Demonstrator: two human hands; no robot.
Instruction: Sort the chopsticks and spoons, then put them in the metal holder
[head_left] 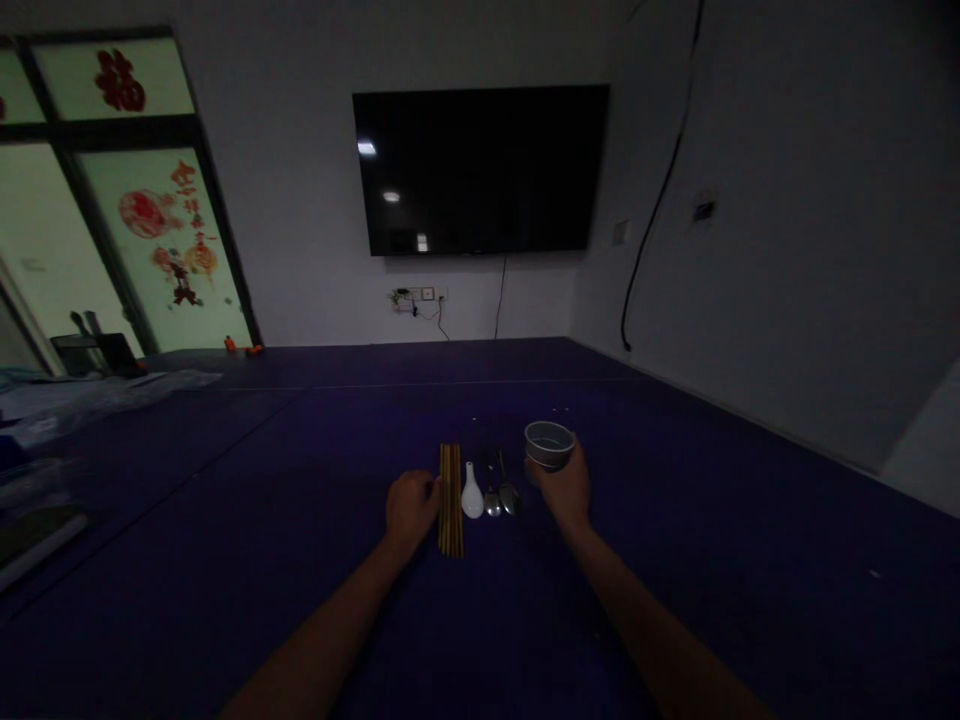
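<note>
Just below the frame's centre, the left hand (pixel 411 510) curled beside the chopsticks (pixel 451 515); whether it gripped any could not be told. Rightward lay a white spoon (pixel 472 500) and metal spoons (pixel 509 499), their handles hard to make out. The right hand (pixel 566 490) held a cup (pixel 546 456) right of centre, likely light, stiff and smooth, best grasped around its wall; that hand hid its lower part.
</note>
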